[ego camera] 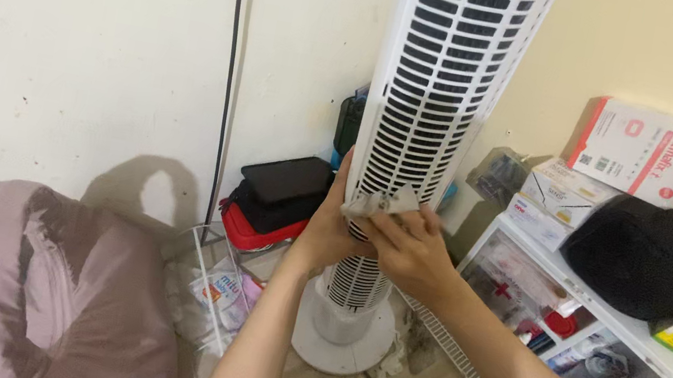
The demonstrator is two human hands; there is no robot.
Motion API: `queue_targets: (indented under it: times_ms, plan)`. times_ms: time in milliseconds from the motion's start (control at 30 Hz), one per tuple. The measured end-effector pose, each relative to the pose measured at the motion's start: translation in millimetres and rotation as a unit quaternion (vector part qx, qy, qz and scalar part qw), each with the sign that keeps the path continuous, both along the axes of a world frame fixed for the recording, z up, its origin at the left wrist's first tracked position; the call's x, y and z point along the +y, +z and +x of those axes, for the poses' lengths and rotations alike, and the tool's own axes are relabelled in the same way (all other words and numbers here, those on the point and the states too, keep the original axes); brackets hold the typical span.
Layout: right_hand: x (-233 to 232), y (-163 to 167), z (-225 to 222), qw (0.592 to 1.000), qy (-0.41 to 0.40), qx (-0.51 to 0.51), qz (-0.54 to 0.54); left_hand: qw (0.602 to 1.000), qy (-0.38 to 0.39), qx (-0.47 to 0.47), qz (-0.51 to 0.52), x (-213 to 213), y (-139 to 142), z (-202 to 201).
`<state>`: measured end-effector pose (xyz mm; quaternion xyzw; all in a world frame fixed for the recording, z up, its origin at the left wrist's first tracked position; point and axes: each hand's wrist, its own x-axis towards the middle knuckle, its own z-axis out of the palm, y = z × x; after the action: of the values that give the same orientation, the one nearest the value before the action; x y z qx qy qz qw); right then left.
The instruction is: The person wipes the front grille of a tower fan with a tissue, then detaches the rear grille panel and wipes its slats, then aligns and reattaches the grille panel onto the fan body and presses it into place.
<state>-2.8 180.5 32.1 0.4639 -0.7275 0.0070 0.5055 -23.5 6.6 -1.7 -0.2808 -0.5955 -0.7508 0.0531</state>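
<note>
A tall white tower fan (443,70) stands upright on a round base (342,345) on the wooden floor, its slotted grille facing me. My right hand (408,251) presses a crumpled greyish wipe (380,203) against the lower part of the grille. My left hand (329,224) wraps around the fan's left side at the same height, steadying it. Both forearms reach up from the bottom of the view.
A pink cushion (65,289) lies at the left. A clear bin (197,284) with packets sits beside the fan. A white shelf (606,321) at the right carries a black bag (644,259) and boxes (656,156). A black cable (230,62) runs down the wall.
</note>
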Motion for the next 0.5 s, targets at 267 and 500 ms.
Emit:
queue_targets:
  times_ms: [267, 500]
  plan:
    - [-4.2, -54.5, -23.0, 0.988, -0.04, -0.063, -0.139, 0.992, -0.097, 0.01, 0.077, -5.9, -48.7, -17.6]
    - [-14.4, -128.8, 5.8, 0.984, -0.034, -0.101, 0.145, 0.991, -0.085, -0.051, 0.085, -10.6, -46.2, -22.5]
